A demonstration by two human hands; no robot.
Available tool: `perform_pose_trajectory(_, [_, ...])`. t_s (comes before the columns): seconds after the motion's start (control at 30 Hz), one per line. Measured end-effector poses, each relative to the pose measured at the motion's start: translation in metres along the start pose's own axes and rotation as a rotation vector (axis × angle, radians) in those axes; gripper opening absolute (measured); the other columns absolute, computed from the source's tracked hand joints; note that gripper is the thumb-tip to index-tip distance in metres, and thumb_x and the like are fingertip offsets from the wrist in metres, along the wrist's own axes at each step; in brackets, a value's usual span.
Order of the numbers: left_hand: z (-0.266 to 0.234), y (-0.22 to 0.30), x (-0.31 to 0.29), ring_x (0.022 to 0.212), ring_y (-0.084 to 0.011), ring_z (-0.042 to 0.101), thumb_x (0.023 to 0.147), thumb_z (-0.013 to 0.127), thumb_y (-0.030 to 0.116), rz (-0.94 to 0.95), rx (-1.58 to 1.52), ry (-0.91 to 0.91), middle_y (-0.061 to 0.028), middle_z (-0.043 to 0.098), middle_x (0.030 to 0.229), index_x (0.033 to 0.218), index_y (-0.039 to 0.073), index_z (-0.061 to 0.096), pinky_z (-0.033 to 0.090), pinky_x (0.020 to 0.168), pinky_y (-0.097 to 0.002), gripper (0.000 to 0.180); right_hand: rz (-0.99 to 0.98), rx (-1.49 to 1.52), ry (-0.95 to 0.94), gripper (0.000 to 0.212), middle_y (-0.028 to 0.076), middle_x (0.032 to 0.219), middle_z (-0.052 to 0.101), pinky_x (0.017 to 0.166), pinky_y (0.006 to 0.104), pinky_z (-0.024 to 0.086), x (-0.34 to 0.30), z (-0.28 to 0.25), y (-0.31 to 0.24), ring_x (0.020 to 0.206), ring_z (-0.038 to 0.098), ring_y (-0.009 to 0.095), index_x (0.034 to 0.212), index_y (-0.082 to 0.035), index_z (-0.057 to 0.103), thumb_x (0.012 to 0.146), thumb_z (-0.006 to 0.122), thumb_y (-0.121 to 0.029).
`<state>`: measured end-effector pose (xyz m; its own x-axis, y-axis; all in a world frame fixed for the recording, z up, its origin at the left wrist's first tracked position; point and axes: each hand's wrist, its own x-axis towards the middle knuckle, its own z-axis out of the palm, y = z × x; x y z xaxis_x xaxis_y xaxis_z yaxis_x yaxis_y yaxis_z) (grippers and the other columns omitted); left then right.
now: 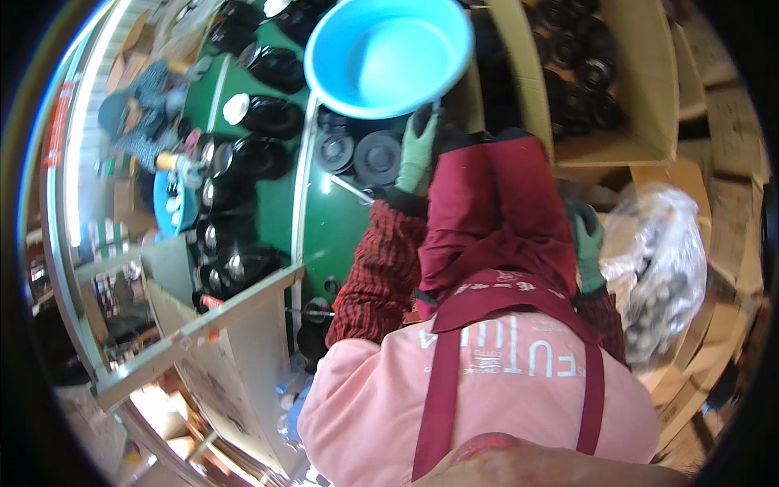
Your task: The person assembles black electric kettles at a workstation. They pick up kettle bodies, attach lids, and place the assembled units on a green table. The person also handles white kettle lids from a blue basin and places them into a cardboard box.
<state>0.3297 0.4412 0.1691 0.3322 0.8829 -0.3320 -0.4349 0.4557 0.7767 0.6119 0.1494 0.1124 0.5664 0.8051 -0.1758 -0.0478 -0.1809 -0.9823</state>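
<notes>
My left hand (pixel 417 152), in a green glove with dark fingertips, is at the near right rim of a light blue plastic basin (pixel 389 104). Its fingers appear closed on that rim, partly hidden by it. Beside this hand, two round black ringed discs (pixel 378 157) lie on the green tabletop (pixel 329 235), near a thin metal rod (pixel 350 189). My right hand (pixel 587 239), gloved the same way, hangs beside my thigh, close to a clear plastic bag (pixel 661 256). My apron partly covers it, and its fingers cannot be made out.
Glossy black pots (pixel 272 116) line the table's far left side. Across it, a co-worker (pixel 142 122) handles one near a small blue tub (pixel 172 207). At right stands an open carton (pixel 600 150) of black round parts, with more cardboard behind. A metal frame (pixel 195 333) crosses the lower left.
</notes>
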Motion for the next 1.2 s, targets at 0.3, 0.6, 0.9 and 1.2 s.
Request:
perform_pose_trajectory(0.3, [-0.16, 0.084, 0.064, 0.117, -0.0418, 0.062, 0.074, 0.083, 0.056, 0.254, 1.277, 1.195, -0.0254, 0.059, 0.129, 0.143, 0.004, 0.045, 0.05, 0.099, -0.0544, 0.093, -0.189, 0.06, 0.089, 0.026, 0.007, 0.121, 0.069, 0.096, 0.0256, 0.051, 0.114, 0.04, -0.056, 0.108, 0.065, 0.014, 0.128, 0.004, 0.063, 0.103, 0.058, -0.002])
perform_pose_trajectory(0.6, [-0.35, 0.092, 0.144, 0.117, -0.0303, 0.063, 0.084, 0.075, 0.046, -0.052, 1.025, 0.615, -0.0231, 0.065, 0.127, 0.143, -0.006, 0.048, 0.048, 0.099, -0.0397, 0.082, -0.056, 0.052, -0.689, 0.032, 0.01, 0.128, 0.066, 0.092, 0.0292, 0.054, 0.147, 0.245, -0.096, 0.108, 0.068, 0.018, 0.132, 0.001, 0.056, 0.1, 0.056, -0.002])
perform_pose_trajectory(0.9, [-0.266, 0.136, 0.081, 0.086, -0.02, 0.065, 0.089, 0.066, 0.017, 0.447, 0.711, 0.608, -0.0125, 0.069, 0.1, 0.108, -0.002, 0.065, 0.053, 0.078, -0.035, 0.027, 0.455, 0.476, -0.411, 0.041, 0.017, 0.107, 0.071, 0.072, 0.0387, 0.063, 0.24, 0.341, -0.049, 0.084, 0.074, 0.03, 0.122, 0.002, 0.059, 0.096, 0.072, -0.027])
perform_pose_trajectory(1.2, [-0.281, 0.106, -0.017, 0.091, -0.0209, 0.067, 0.084, 0.069, 0.002, 0.343, 1.135, 0.253, -0.0106, 0.07, 0.103, 0.107, 0.004, 0.07, 0.053, 0.079, -0.0343, 0.022, 0.453, 0.24, -0.61, 0.057, 0.009, 0.123, 0.064, 0.074, 0.0318, 0.054, 0.185, 0.35, -0.019, 0.092, 0.067, 0.018, 0.136, -0.007, 0.056, 0.09, 0.078, -0.033])
